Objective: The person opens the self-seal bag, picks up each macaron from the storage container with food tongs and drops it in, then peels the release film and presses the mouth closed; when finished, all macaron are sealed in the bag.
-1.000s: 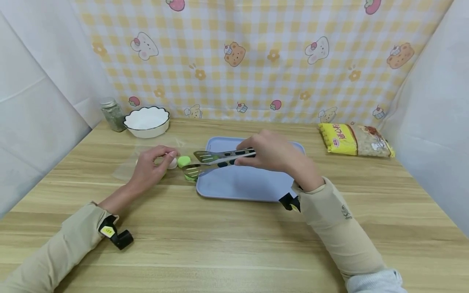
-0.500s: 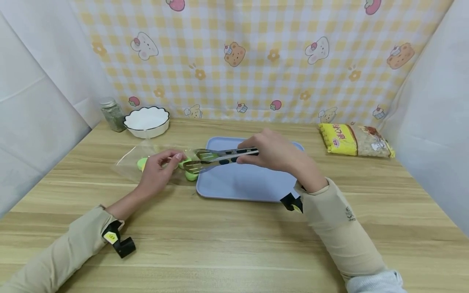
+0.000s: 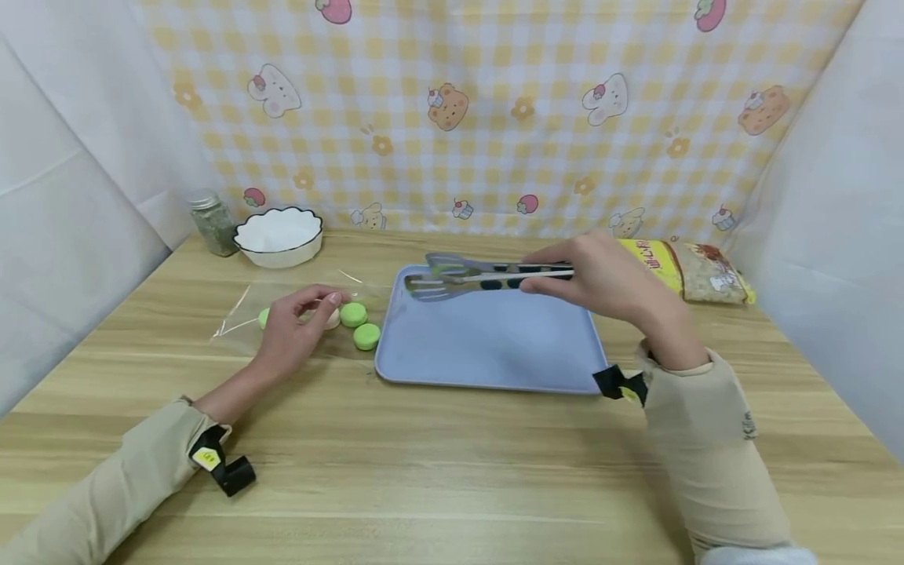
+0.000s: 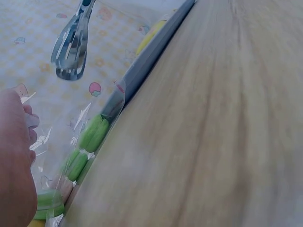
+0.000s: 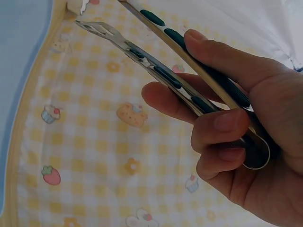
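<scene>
My left hand [image 3: 293,329] pinches a clear plastic bag [image 3: 240,322] at the table's left. Inside the bag are green macarons [image 3: 353,315] and a pale one [image 3: 332,318], partly hidden by the hand. Another green macaron [image 3: 366,337] lies near the tray's left edge; in the left wrist view the green macarons [image 4: 93,133] show through the film. With my right hand [image 3: 610,278] I grip metal serving tongs [image 3: 494,276] above the blue tray [image 3: 487,345]. Their slotted ends hang apart in the right wrist view, where fingers wrap the dark-inlaid handles [image 5: 165,75].
A white scalloped bowl [image 3: 278,239] and a jar of dried herbs [image 3: 213,224] stand at the back left. At the back right lies a yellow food packet [image 3: 706,271], partly behind my right hand. A checked cloth [image 3: 494,157] hangs behind the table.
My right hand has carried the tongs right and away from me, from beside the macarons to above the tray. My left hand stays at the bag, whose film has shifted.
</scene>
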The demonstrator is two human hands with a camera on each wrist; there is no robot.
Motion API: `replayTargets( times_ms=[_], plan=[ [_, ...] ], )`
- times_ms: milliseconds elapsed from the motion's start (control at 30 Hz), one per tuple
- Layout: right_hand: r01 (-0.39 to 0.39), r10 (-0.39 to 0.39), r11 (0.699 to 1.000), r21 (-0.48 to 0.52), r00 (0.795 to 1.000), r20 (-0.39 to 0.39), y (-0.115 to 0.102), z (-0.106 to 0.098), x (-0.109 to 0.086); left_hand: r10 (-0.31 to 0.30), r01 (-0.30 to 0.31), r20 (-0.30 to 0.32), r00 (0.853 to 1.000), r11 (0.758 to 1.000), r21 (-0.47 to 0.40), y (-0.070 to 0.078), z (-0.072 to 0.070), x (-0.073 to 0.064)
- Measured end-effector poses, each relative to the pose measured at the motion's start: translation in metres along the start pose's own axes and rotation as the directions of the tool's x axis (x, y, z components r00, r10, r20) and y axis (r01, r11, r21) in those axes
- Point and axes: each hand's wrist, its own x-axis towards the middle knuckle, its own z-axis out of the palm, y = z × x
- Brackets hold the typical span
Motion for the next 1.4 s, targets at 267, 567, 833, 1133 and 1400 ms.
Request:
replayTargets(
  times_ms=[267,567,833,1133,1400],
  plan=[
    [-0.13,0.126,0.986,-0.105,0.991,-0.039,0.026,-0.014,-0.027,0.0,0.0,-0.014,1.0,1.0,0.012,0.033,-0.005,-0.002],
    [-0.236,0.222,0.953,-0.192,0.971,-0.089,0.07,-0.024,-0.064,0.013,-0.014,-0.022,1.0,1.0,-0.011,0.034,-0.004,0.0],
    [-0.338,0.328,0.899,-0.278,0.941,-0.082,0.098,-0.032,-0.088,0.018,-0.018,-0.017,1.0,1.0,-0.001,0.035,-0.004,0.002],
    [-0.387,0.41,0.878,-0.28,0.912,0.023,0.115,-0.03,-0.09,0.032,-0.032,-0.017,0.999,0.999,0.012,0.034,-0.005,0.003],
    [-0.421,0.464,0.869,-0.261,0.875,0.134,0.127,-0.028,-0.09,0.035,-0.035,-0.012,0.999,0.999,0.017,0.035,-0.008,0.003]
  ],
)
